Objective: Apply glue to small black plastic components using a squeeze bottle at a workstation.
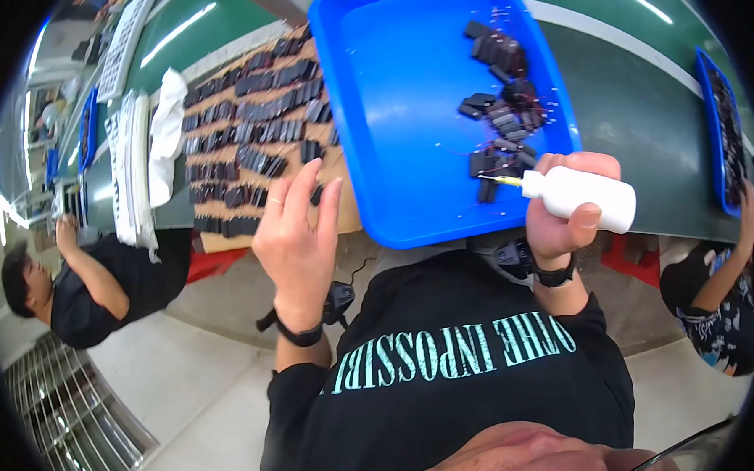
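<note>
My right hand (560, 217) is wrapped round a white squeeze bottle (593, 197), which lies nearly level. Its thin yellowish nozzle (506, 180) points left over the blue tray (394, 229), above small black blocks with thin wires (501, 123) heaped along the tray's right side. My left hand (295, 232) is raised with fingers apart, by the right edge of a brown board (336, 208). Rows of similar black blocks (268, 130) cover that board. One small dark block (316, 195) shows between my left fingers; it appears to lie on the board behind them.
White bundled material (167, 138) lies left of the board on the green bench (618, 120). A person in black (113, 295) sits at left. Another person's hand (748, 204) is by a second blue tray (720, 133) at far right. A floor grating (71, 403) shows lower left.
</note>
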### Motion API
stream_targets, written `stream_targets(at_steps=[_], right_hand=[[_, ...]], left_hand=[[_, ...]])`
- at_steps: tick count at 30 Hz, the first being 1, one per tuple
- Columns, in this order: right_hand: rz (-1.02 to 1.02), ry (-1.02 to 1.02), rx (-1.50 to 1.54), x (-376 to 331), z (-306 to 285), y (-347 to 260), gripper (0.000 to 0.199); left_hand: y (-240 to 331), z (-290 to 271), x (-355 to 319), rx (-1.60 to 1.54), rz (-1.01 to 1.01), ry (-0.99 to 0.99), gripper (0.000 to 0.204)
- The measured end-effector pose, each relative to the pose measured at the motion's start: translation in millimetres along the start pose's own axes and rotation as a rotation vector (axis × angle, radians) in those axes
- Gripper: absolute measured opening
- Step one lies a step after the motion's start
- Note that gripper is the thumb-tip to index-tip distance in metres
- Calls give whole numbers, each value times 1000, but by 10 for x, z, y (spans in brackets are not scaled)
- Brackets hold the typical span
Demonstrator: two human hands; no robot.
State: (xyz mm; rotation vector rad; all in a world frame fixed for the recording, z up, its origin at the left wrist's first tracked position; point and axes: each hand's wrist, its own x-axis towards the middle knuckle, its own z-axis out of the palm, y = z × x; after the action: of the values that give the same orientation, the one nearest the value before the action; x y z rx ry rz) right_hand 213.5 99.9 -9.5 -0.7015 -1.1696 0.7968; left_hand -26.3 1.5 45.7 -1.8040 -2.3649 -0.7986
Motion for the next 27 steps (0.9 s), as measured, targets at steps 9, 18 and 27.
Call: stream_targets(at_steps=[9,18,27], right_hand=[[353,160,261,145,-53,-249,49],[373,283,241,-246,303,-765,51],[422,122,216,-712,309,-1086,57]], left_hand=[[877,737,1452,25,530,-427,16],[826,667,1183,-141,482,-436,21],[561,521,656,-26,500,-343,20]])
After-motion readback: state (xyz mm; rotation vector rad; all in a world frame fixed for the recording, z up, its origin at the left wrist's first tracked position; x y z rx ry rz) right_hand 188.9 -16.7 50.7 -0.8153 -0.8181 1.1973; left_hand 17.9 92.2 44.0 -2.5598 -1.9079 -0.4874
